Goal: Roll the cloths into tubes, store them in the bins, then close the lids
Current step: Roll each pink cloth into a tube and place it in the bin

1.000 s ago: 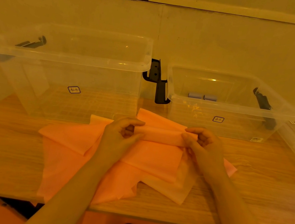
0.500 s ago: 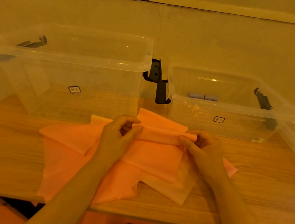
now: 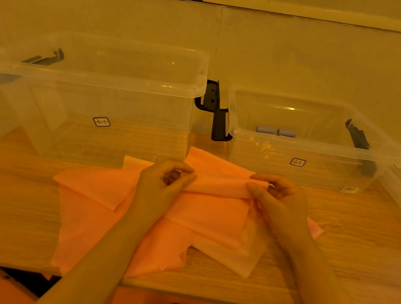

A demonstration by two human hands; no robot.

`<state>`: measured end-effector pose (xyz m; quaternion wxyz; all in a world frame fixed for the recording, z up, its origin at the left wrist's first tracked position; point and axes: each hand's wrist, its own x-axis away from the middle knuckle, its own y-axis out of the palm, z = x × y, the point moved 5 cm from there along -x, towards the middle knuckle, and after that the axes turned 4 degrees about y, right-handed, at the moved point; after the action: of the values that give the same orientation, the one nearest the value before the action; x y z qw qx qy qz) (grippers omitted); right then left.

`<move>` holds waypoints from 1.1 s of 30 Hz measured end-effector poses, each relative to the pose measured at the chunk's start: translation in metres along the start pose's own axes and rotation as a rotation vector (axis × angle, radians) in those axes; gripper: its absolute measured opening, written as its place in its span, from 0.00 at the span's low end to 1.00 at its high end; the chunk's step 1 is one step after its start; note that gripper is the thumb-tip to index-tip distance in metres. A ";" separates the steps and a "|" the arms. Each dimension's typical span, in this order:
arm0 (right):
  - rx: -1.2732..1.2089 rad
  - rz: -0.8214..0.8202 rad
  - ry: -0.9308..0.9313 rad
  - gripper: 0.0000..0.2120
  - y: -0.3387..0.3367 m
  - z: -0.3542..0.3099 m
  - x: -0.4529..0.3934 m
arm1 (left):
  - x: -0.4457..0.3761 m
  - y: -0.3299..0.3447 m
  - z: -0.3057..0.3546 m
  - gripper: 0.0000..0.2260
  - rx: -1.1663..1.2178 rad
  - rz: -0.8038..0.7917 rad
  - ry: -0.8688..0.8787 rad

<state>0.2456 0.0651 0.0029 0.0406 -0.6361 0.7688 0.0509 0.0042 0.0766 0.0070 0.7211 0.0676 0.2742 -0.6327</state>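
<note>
Here, both hands pinched one orange cloth [image 3: 214, 202] on the table [image 3: 362, 260]: the left hand [image 3: 161, 182] gripped the rolled edge's 9 o'clock end, the right hand [image 3: 276, 200] its 3 o'clock end. At 12 o'clock stood two clear bins, the left bin [image 3: 95, 106] and the right bin [image 3: 301, 148], both uncovered.

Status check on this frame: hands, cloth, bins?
Left hand and right hand pinch the orange cloth, roll begun at far edge. Both clear bins open, lids off. Nothing blocking.
</note>
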 end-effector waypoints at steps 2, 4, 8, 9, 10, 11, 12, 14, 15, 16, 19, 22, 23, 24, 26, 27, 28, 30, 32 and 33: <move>0.018 0.015 0.004 0.06 -0.001 0.000 0.000 | 0.000 0.000 0.002 0.09 0.000 -0.017 0.030; 0.019 0.018 0.016 0.07 -0.001 0.000 0.000 | 0.000 0.000 0.003 0.11 -0.009 -0.032 0.047; 0.008 0.018 0.021 0.08 0.000 -0.001 0.001 | 0.000 0.000 0.002 0.15 0.003 -0.052 0.046; 0.004 0.011 0.017 0.09 0.000 0.000 0.000 | 0.000 0.000 0.001 0.15 0.002 -0.050 0.041; 0.003 0.004 0.016 0.10 0.000 0.000 0.000 | 0.000 0.000 0.001 0.15 0.002 -0.042 0.031; 0.006 -0.003 0.012 0.11 0.000 -0.001 0.001 | 0.000 0.000 0.000 0.14 0.003 -0.031 0.017; 0.019 -0.008 0.002 0.12 0.001 -0.001 0.001 | -0.001 0.000 -0.001 0.13 0.004 -0.018 0.003; 0.076 -0.019 -0.031 0.13 0.002 -0.002 0.001 | -0.001 -0.001 -0.001 0.11 0.003 0.001 -0.012; 0.096 -0.026 -0.048 0.13 0.002 -0.003 0.001 | -0.001 -0.001 -0.001 0.10 -0.004 0.007 -0.009; 0.098 -0.034 -0.059 0.13 0.003 -0.003 0.001 | -0.002 -0.001 -0.001 0.11 -0.016 0.012 -0.001; 0.051 -0.037 -0.040 0.14 0.000 0.002 0.000 | -0.002 -0.001 0.001 0.12 -0.038 0.013 0.017; 0.042 -0.043 -0.023 0.14 -0.001 0.002 0.000 | -0.002 -0.001 0.002 0.12 -0.038 0.025 0.020; 0.042 -0.045 -0.027 0.13 0.000 0.001 0.000 | -0.002 -0.001 0.002 0.10 -0.038 0.027 0.019; 0.038 -0.044 -0.032 0.12 0.000 0.001 0.000 | -0.002 -0.001 0.002 0.09 -0.040 0.024 0.017; 0.019 -0.042 -0.036 0.11 0.001 0.000 0.001 | -0.002 0.000 0.001 0.08 -0.030 0.012 0.009; 0.020 -0.040 -0.038 0.10 0.002 0.000 0.001 | -0.001 0.000 0.001 0.08 -0.017 0.005 0.004; 0.030 -0.038 -0.039 0.09 0.002 0.000 0.001 | -0.001 0.001 0.001 0.08 -0.008 0.000 0.001; 0.051 -0.030 -0.036 0.08 0.001 0.001 0.000 | -0.001 0.001 0.001 0.10 -0.005 -0.012 -0.001; 0.027 -0.024 -0.021 0.07 0.000 0.004 -0.001 | 0.000 0.002 0.001 0.14 0.001 -0.026 0.002; 0.015 -0.019 -0.015 0.07 -0.001 0.005 -0.002 | 0.000 0.002 0.001 0.15 0.002 -0.033 0.005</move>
<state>0.2465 0.0673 -0.0016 0.0520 -0.6427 0.7628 0.0495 0.0067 0.0768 0.0076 0.7099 0.0654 0.2764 -0.6445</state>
